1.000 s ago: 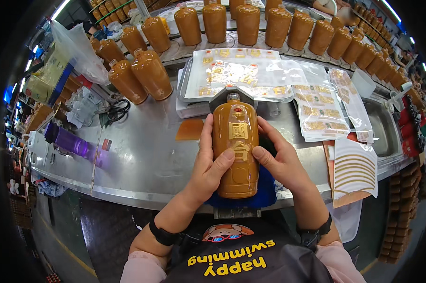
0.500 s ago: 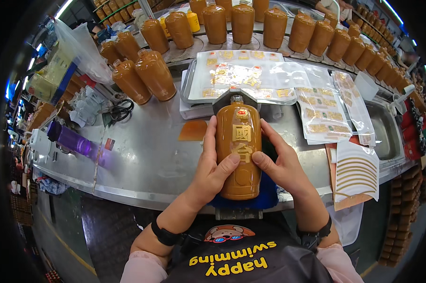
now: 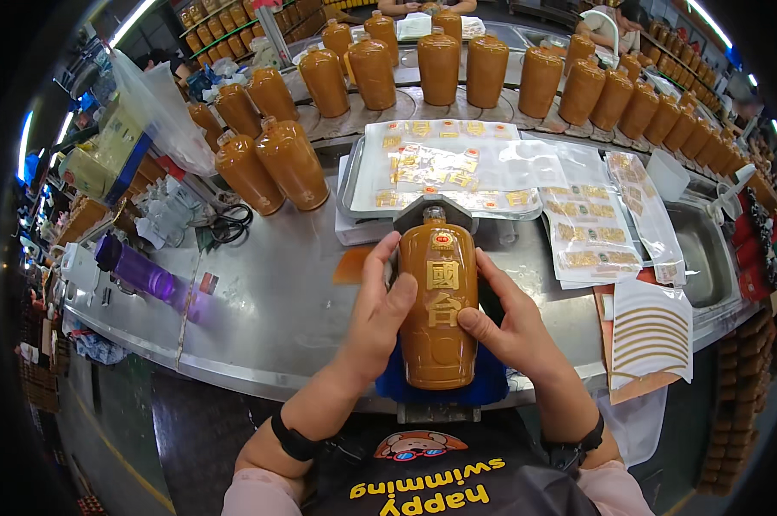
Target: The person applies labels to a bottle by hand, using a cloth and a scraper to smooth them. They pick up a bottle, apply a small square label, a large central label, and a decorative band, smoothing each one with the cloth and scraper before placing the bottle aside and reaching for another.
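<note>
Head view, looking down: a brown ceramic bottle [image 3: 438,305] with gold characters lies on a blue pad [image 3: 483,387] at the near edge of a steel tabletop [image 3: 268,318]. Left hand [image 3: 380,314] cups the bottle's left side, fingers curled against it, thumb pressing the front. Right hand [image 3: 509,322] holds the right side, thumb laid across the gold characters. Just beyond the bottle's neck sits a tray [image 3: 354,185] of gold label sheets [image 3: 431,163]. More label sheets [image 3: 590,228] lie to the right. Rows of matching brown bottles [image 3: 444,64] stand further back. A purple bottle [image 3: 135,271] lies at left.
</note>
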Demonstrator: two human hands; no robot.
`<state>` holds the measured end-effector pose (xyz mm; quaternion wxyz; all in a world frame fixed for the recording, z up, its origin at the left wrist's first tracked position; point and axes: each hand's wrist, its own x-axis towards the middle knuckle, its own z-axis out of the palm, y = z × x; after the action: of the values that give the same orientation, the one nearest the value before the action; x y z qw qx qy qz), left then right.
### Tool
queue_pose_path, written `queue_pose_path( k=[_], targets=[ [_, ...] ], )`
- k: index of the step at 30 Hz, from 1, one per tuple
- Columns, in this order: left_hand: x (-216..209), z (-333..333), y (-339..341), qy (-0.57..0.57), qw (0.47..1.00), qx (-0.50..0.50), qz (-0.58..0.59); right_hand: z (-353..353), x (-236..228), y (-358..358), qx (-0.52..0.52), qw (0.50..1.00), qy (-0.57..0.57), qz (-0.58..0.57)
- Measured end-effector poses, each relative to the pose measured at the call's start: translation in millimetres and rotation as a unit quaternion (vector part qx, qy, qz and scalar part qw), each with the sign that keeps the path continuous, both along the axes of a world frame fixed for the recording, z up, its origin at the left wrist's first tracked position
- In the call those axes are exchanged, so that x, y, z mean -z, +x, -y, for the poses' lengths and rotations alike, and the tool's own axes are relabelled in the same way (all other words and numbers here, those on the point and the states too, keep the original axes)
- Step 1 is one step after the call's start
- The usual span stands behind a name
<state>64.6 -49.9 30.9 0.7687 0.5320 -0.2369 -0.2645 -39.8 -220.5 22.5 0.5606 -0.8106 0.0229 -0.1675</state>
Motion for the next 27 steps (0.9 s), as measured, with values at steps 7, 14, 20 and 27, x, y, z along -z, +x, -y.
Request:
queue_pose_path(
  k=[7,14,20,27],
  targets=[
    [-7,20,11,0.114,0.985,-0.026,0.124,0,-1,1,-0.004,1.000,0.014,-0.004],
    [-2,26,23,0.094,0.987,-0.069,0.108,1,-2,1,-0.005,1.000,0.001,-0.006],
    [-9,32,30,0.120,0.987,-0.035,0.096,0,-3,1,-0.010,1.000,0.006,-0.008],
    [-18,17,25,0.095,0.917,-0.127,0.367,1,-2,0,-0.010,1.000,0.023,-0.006]
  ],
)
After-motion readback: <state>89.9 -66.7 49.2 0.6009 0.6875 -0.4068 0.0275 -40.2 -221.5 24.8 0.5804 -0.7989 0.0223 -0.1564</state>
